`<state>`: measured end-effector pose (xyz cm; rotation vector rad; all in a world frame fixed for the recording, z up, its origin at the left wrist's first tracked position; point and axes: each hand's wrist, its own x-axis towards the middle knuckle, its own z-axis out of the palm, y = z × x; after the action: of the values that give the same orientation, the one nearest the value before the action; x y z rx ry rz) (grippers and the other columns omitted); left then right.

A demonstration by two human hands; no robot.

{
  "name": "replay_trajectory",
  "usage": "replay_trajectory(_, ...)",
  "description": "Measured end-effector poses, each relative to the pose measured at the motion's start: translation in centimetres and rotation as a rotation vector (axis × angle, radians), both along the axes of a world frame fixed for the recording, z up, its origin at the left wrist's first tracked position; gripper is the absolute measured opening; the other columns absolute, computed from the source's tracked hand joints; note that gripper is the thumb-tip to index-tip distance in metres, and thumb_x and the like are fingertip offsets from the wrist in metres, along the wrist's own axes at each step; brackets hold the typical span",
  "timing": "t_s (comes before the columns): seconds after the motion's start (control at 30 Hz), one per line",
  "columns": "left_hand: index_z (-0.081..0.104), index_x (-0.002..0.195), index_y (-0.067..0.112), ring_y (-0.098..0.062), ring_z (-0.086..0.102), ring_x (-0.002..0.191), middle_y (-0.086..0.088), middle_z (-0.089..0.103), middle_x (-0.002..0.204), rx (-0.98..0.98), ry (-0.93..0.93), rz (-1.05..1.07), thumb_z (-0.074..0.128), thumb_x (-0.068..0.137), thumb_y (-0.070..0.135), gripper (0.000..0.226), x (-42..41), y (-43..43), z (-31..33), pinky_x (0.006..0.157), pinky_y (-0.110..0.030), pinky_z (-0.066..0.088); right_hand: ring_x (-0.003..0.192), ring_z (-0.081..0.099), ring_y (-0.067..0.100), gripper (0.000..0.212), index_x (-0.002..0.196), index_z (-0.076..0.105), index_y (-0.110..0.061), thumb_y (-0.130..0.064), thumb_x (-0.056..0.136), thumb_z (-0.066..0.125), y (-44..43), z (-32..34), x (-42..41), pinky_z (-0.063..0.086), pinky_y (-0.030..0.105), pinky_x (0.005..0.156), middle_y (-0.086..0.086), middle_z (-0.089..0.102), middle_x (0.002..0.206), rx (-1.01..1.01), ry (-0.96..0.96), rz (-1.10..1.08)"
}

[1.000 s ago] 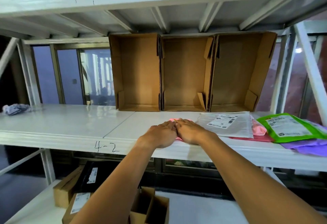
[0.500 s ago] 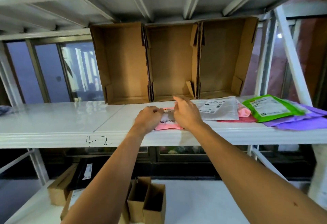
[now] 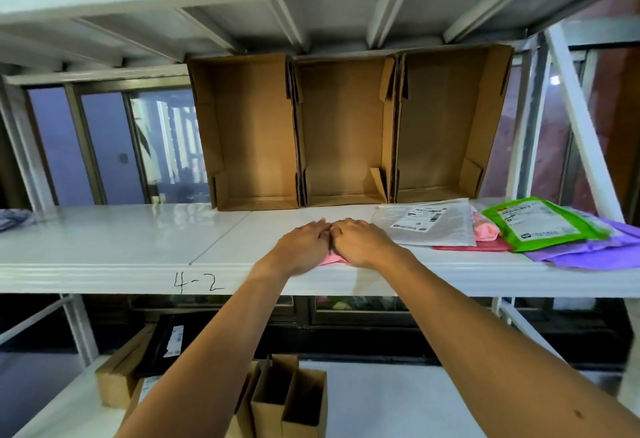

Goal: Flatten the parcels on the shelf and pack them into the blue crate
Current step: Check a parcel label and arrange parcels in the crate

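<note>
At the centre of the frame a small pink parcel (image 3: 333,259) is pressed against the front edge of the white shelf (image 3: 104,240), and only a sliver of it is seen between and below the hands. The left hand (image 3: 304,243) and the right hand (image 3: 363,242) are laid palm-down on it, side by side and touching, with fingers stretched out flat; nothing is gripped by either. The flattening step is judged to be under way on this one parcel. To the right, a clear parcel (image 3: 429,226), a red parcel (image 3: 471,248), a green parcel (image 3: 540,226) and a purple parcel (image 3: 588,252) are seen overlapping in a loose heap, apparently not yet dealt with. Three open cardboard boxes (image 3: 346,129) are stood at the back of the shelf. No blue crate is shown, so how much has been packed cannot be told; most of the work is judged to remain.
</note>
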<state>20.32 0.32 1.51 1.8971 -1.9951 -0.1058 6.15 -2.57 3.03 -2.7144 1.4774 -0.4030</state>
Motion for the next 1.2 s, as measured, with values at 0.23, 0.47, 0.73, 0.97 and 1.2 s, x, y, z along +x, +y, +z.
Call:
replay_trajectory(0.23,0.021,0.158,0.009,-0.022,0.015,0.153,-0.007,0.017,0.166,0.037,-0.255,-0.038,0.027,0.110,0.028,0.052,0.1,-0.4,0.2,0.125,-0.040,0.016,0.153,0.010,0.020,0.052,0.159,0.014,-0.016,-0.028,0.108,0.014,-0.2,0.6,-0.1,0.013,0.039,0.123,0.002,0.010,0.167,0.105,0.080,0.069)
replay_trajectory(0.47,0.023,0.158,0.017,-0.023,0.021,0.152,-0.004,0.021,0.166,0.035,-0.197,-0.035,0.026,0.108,0.032,0.052,0.4,-1.0,0.4,0.124,-0.043,0.019,0.151,0.017,0.026,0.052,0.157,0.021,-0.015,-0.029,0.108,0.020,-0.6,0.8,0.3,0.020,0.044,0.121,0.007,0.018,0.165,0.109,0.089,0.063)
replay_trajectory(0.73,0.028,0.156,0.028,-0.019,0.024,0.150,0.004,0.023,0.165,0.082,-0.028,0.018,0.027,0.107,0.037,0.050,0.2,-0.6,0.4,0.123,-0.037,0.018,0.153,0.003,0.027,0.065,0.159,0.005,-0.021,-0.043,0.104,0.032,-0.2,-0.1,0.4,0.010,0.049,0.124,0.004,0.003,0.168,0.132,0.147,0.042)
replay_trajectory(0.97,0.023,0.159,0.025,-0.019,0.011,0.154,0.005,0.008,0.168,0.084,-0.049,0.021,0.019,0.110,0.036,0.050,0.0,-0.2,0.4,0.124,-0.038,0.010,0.153,-0.007,0.026,0.061,0.159,-0.008,-0.027,-0.049,0.105,0.012,2.0,-1.1,-1.1,-0.003,0.045,0.123,-0.001,-0.014,0.166,0.172,0.065,0.013)
replay_trajectory(1.2,0.032,0.155,0.023,-0.020,0.027,0.149,-0.001,0.023,0.165,-0.045,-0.083,-0.001,0.024,0.110,0.030,0.046,-1.3,1.1,0.6,0.118,-0.031,0.021,0.153,-0.009,0.019,0.062,0.160,-0.001,-0.022,-0.043,0.105,0.018,3.0,-1.2,-1.7,-0.004,0.043,0.124,-0.004,-0.008,0.167,0.133,-0.008,0.025)
